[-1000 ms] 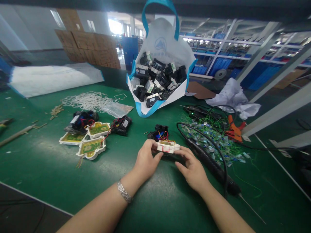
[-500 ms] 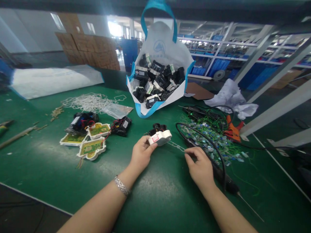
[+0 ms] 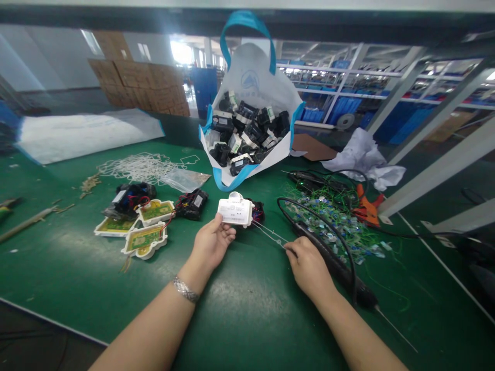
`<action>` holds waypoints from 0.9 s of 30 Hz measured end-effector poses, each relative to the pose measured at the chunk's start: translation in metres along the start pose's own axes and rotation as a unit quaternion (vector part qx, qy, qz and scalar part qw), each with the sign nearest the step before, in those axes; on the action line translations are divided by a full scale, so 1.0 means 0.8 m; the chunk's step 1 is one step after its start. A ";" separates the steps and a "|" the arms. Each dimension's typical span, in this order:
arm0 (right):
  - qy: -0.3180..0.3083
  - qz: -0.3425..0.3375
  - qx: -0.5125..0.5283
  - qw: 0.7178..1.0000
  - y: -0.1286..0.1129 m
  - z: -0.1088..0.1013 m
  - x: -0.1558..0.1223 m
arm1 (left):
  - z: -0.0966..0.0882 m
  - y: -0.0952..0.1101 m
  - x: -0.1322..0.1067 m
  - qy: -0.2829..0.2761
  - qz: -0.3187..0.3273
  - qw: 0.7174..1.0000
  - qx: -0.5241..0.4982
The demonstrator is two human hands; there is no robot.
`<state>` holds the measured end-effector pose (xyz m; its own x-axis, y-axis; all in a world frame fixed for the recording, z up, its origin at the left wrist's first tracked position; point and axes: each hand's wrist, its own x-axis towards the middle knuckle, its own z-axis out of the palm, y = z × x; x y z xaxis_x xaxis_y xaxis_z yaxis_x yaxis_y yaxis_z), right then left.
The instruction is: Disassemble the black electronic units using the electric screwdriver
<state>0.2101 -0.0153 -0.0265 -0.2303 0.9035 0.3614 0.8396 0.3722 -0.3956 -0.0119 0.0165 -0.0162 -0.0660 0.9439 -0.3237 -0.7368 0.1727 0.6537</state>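
My left hand [image 3: 214,239] is closed on the lower left edge of a white plastic meter housing [image 3: 235,212], its printed label facing me. A black part with red and blue wires [image 3: 256,210] shows behind the housing's right side. My right hand [image 3: 309,265] pinches the end of a thin whitish gasket ring [image 3: 274,237], which stretches from the housing in two strands. To the left lie open white housings with green circuit boards [image 3: 145,238] and a black wrapped battery pack [image 3: 192,204].
A white and blue bag [image 3: 253,172] full of black and white units stands behind. A soldering iron [image 3: 336,263] lies right of my right hand, near a pile of tag scraps [image 3: 328,221] and an orange clamp [image 3: 367,207]. White rings [image 3: 135,167] are heaped back left.
My left hand has turned the housing so its labelled face shows, and moved slightly left. My right hand has shifted left and a little down, still holding the ring.
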 end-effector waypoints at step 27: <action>0.195 -0.116 0.031 0.973 -0.024 -0.022 -0.005 | 0.003 -0.016 -0.013 -0.109 0.133 0.905 0.389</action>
<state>0.2035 -0.0298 -0.0056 -0.1968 0.6486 0.7353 0.7535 0.5798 -0.3098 -0.0002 0.0054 -0.0196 0.0258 0.9997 0.0026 -0.0129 -0.0023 0.9999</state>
